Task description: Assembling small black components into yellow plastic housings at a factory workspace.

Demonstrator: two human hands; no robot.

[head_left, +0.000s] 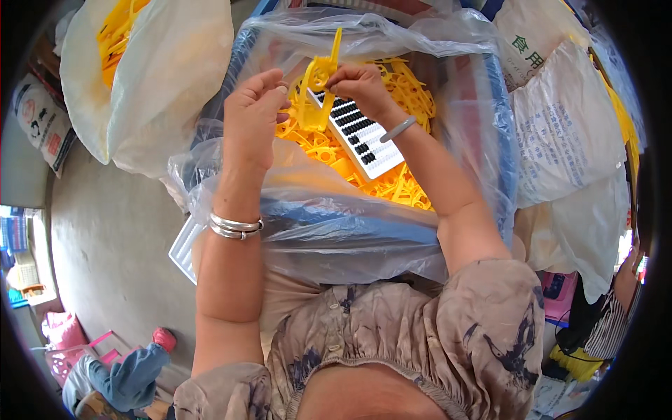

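One yellow piece (pixel 316 120) sits pinched in my right hand (pixel 362 89), left hand (pixel 255 108) half-curled nearby, apparently empty; best grip lightly, sparing the thin spike (pixel 337 45).

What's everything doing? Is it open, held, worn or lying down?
Yellow part: held up.
Right hand: pinching it.
Left hand: partly curled beside it; can't tell if touching.
Crate: open at the top.
Liner: crumpled, spread over the crate's rim.
Yellow pieces: loosely heaped in the crate.
White tray: lying slanted on them.
Left sack: open.
Bangles: worn.
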